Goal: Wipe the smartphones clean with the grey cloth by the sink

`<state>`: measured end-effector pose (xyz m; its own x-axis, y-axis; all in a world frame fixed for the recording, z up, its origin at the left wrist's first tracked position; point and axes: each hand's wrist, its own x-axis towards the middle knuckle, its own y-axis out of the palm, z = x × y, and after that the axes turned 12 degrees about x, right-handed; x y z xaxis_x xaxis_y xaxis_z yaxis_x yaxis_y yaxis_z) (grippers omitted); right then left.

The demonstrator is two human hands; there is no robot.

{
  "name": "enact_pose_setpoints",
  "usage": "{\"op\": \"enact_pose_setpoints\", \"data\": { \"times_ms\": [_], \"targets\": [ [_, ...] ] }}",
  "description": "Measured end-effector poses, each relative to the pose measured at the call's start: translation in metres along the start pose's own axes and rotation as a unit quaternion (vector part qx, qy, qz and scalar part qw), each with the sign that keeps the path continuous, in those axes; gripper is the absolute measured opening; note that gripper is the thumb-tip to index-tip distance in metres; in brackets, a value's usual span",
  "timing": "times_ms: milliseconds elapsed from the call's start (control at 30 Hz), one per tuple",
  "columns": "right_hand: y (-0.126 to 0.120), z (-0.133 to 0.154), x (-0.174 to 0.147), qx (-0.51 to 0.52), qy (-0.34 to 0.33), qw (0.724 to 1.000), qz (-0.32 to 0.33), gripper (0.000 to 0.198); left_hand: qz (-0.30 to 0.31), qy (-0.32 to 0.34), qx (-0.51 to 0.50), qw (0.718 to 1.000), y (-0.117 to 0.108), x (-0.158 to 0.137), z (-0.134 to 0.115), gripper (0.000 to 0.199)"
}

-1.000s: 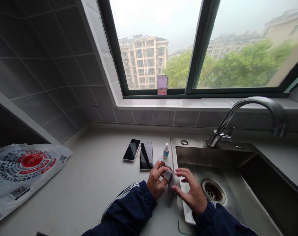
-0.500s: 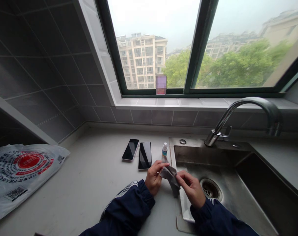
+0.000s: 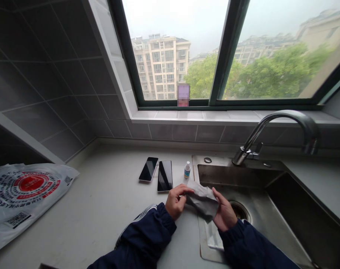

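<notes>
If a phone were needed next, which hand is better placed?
Probably the left hand: it's close to the nearer phone. The right hand is farther off, over the sink. Both hold the grey cloth, though.

Cloth [image 3: 203, 203]: plain grey, lighter on the upper fold. Sleeves [image 3: 149, 235]: navy, white stripes. Both phones [image 3: 148, 169]: black screens, pale edges. Bottle [image 3: 187, 171]: white cap, blue label with a yellow-orange band. Bag [image 3: 32, 201]: white, red disc ringed by black and red print, black-and-white QR code [image 3: 18, 219]. Countertop [image 3: 111, 198]: off-white. Sink [image 3: 268, 209]: dull silver-grey. Tap [image 3: 252, 136]: chrome silver. Wall tiles [image 3: 59, 74]: dark grey, pale grout grid. Window frame [image 3: 219, 74]: dark green. Trees [image 3: 273, 74] outside: green.
</notes>
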<state>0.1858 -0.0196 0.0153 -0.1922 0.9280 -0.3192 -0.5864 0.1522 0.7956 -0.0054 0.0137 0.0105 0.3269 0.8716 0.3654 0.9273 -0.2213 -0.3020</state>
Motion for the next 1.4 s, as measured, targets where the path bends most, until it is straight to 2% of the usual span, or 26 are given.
{"op": "enact_pose_setpoints", "data": {
  "times_ms": [167, 367, 533, 633, 733, 867, 1000, 1067, 1100, 1167, 1233, 1300, 1400],
  "targets": [
    [-0.004, -0.005, 0.002, 0.022, 0.040, 0.999, 0.010, 0.048, 0.006, -0.009, -0.022, 1.000, -0.001, 0.001, 0.000, 0.044],
    [-0.011, -0.007, 0.006, 0.015, 0.040, 0.999, -0.006, 0.037, 0.005, -0.023, -0.035, 0.999, -0.001, 0.001, 0.002, 0.039],
    [-0.011, -0.009, 0.005, 0.027, 0.040, 0.998, -0.027, 0.027, 0.014, -0.023, 0.016, 1.000, 0.002, -0.002, 0.000, 0.032],
    [-0.008, -0.011, 0.002, 0.040, 0.043, 0.997, -0.045, 0.023, -0.006, -0.020, 0.072, 0.997, 0.001, -0.002, -0.002, 0.032],
    [-0.008, -0.011, 0.000, 0.054, 0.037, 0.996, -0.064, 0.024, -0.050, 0.025, 0.129, 0.990, -0.003, -0.002, -0.002, 0.032],
    [-0.011, -0.009, 0.001, 0.075, 0.026, 0.994, -0.081, 0.028, -0.126, 0.092, 0.198, 0.968, -0.009, 0.000, 0.001, 0.033],
    [-0.014, -0.008, 0.003, 0.084, 0.022, 0.993, -0.083, 0.026, -0.144, 0.110, 0.277, 0.944, -0.028, 0.009, 0.006, 0.028],
    [-0.016, -0.010, 0.003, 0.085, 0.024, 0.993, -0.078, 0.024, -0.166, 0.087, 0.300, 0.936, -0.048, 0.016, 0.008, 0.026],
    [-0.017, -0.012, 0.003, 0.084, 0.027, 0.993, -0.075, 0.023, -0.191, 0.047, 0.347, 0.917, -0.061, 0.020, 0.010, 0.025],
    [-0.018, -0.013, 0.003, 0.081, 0.033, 0.994, -0.072, 0.019, -0.243, -0.066, 0.441, 0.861, -0.087, 0.025, 0.015, 0.029],
    [-0.018, -0.013, 0.003, 0.078, 0.033, 0.994, -0.069, 0.016, -0.224, -0.191, 0.511, 0.807, -0.110, 0.029, 0.024, 0.037],
    [-0.019, -0.012, 0.005, 0.078, 0.026, 0.994, -0.066, 0.014, -0.210, -0.244, 0.515, 0.794, -0.125, 0.029, 0.035, 0.050],
    [-0.019, -0.011, 0.006, 0.072, 0.024, 0.995, -0.066, 0.011, -0.161, -0.288, 0.507, 0.797, -0.133, 0.028, 0.048, 0.069]
  ]
}}
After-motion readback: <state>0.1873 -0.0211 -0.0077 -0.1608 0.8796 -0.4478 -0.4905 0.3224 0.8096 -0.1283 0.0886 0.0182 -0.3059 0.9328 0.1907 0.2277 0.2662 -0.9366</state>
